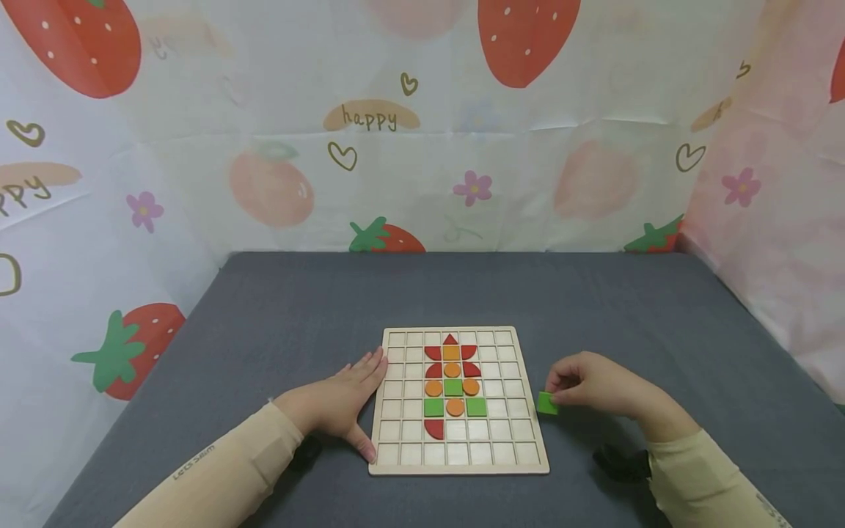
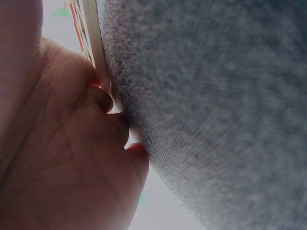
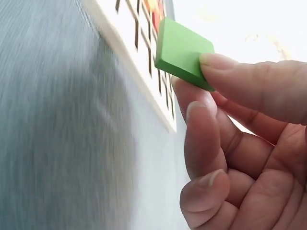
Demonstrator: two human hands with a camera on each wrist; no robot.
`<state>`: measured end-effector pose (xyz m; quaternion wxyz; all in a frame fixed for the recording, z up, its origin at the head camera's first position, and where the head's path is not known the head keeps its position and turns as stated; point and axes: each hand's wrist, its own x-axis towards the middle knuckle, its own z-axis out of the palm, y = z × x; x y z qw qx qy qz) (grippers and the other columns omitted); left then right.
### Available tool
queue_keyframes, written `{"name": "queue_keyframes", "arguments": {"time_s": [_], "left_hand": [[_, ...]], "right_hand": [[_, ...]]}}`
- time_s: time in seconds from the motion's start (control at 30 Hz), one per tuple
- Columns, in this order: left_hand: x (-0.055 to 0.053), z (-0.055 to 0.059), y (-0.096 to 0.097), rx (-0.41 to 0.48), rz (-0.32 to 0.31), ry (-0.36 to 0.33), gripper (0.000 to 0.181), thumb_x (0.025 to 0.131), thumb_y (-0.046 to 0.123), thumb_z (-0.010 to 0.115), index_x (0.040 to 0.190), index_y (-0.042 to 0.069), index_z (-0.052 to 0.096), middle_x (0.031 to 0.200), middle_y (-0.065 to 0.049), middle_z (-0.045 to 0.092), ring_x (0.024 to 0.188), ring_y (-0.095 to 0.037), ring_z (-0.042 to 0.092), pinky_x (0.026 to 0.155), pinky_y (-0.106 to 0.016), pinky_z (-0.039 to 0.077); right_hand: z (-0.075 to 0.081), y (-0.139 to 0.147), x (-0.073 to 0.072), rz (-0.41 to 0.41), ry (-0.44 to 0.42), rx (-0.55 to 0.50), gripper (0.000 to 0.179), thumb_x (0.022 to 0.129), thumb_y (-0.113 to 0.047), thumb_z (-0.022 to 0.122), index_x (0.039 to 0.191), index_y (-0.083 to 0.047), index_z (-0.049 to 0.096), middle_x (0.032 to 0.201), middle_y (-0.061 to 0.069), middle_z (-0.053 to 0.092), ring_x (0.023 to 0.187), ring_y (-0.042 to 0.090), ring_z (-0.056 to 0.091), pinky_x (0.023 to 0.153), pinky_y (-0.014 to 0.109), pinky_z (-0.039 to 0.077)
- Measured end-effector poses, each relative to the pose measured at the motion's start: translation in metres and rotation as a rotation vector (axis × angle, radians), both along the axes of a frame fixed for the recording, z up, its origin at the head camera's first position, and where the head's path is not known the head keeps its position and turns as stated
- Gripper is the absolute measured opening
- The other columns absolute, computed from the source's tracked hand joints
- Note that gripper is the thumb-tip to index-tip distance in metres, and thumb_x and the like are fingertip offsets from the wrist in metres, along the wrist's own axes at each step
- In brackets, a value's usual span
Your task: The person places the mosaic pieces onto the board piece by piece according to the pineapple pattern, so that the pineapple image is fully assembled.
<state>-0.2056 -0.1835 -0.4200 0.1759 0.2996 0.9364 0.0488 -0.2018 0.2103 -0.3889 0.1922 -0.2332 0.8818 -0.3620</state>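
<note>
A wooden grid board (image 1: 402, 453) lies flat on the dark cloth, with red, orange and green pieces set in its middle columns. Along its left edge rests my left hand (image 1: 339, 396), fingers extended and thumb spread toward the near corner; in the left wrist view the fingertips meet the board's side. My right hand (image 1: 590, 381) is just past the board's right edge. Between thumb and index finger it pinches a green square tile (image 3: 184, 52), the other fingers curled beneath. A lone red quarter-circle piece (image 1: 434, 429) sits below the row of green squares and an orange disc (image 1: 455, 407).
The dark grey tablecloth (image 1: 297, 308) spreads around the board. Behind the table hangs a strawberry-print curtain (image 1: 422, 176), continuing along both sides. Dark straps or devices show under both wrists.
</note>
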Motion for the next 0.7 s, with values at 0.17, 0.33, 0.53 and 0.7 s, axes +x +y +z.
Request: {"name": "queue_keyframes", "arguments": {"time_s": [0.17, 0.33, 0.53, 0.7], "left_hand": [[0.0, 0.0, 0.0, 0.005, -0.006, -0.005, 0.142, 0.042, 0.078, 0.065, 0.147, 0.003, 0.004, 0.153, -0.013, -0.004, 0.139, -0.026, 0.002, 0.109, -0.046, 0.015], [0.001, 0.001, 0.0, 0.009, -0.006, -0.013, 0.142, 0.042, 0.077, 0.066, 0.147, 0.003, 0.004, 0.153, -0.013, -0.004, 0.139, -0.026, 0.002, 0.109, -0.047, 0.015], [0.001, 0.002, 0.001, 0.003, 0.001, -0.006, 0.142, 0.042, 0.077, 0.066, 0.147, 0.003, 0.005, 0.153, -0.013, -0.003, 0.139, -0.026, 0.002, 0.11, -0.046, 0.015], [0.001, 0.003, 0.001, 0.001, 0.006, -0.009, 0.142, 0.042, 0.077, 0.066, 0.147, 0.003, 0.005, 0.153, -0.013, -0.003, 0.139, -0.026, 0.002, 0.11, -0.046, 0.015]], "right_hand": [[-0.001, -0.026, -0.003, 0.004, -0.002, 0.002, 0.004, 0.081, -0.011, 0.068, 0.078, -0.01, 0.065, 0.072, -0.003, 0.059, 0.068, 0.013, 0.051, 0.059, 0.027, 0.044], [0.0, -0.048, -0.004, 0.016, 0.015, 0.013, 0.005, 0.081, -0.011, 0.068, 0.078, -0.012, 0.064, 0.071, -0.003, 0.057, 0.069, 0.015, 0.05, 0.06, 0.028, 0.044], [-0.003, -0.067, -0.004, 0.034, 0.017, 0.001, 0.006, 0.081, -0.01, 0.068, 0.077, -0.012, 0.065, 0.071, -0.004, 0.059, 0.068, 0.014, 0.052, 0.061, 0.029, 0.045], [-0.009, -0.083, -0.004, 0.058, 0.016, -0.007, 0.006, 0.079, -0.009, 0.069, 0.076, -0.011, 0.065, 0.068, -0.005, 0.058, 0.066, 0.012, 0.052, 0.062, 0.027, 0.045]]}}
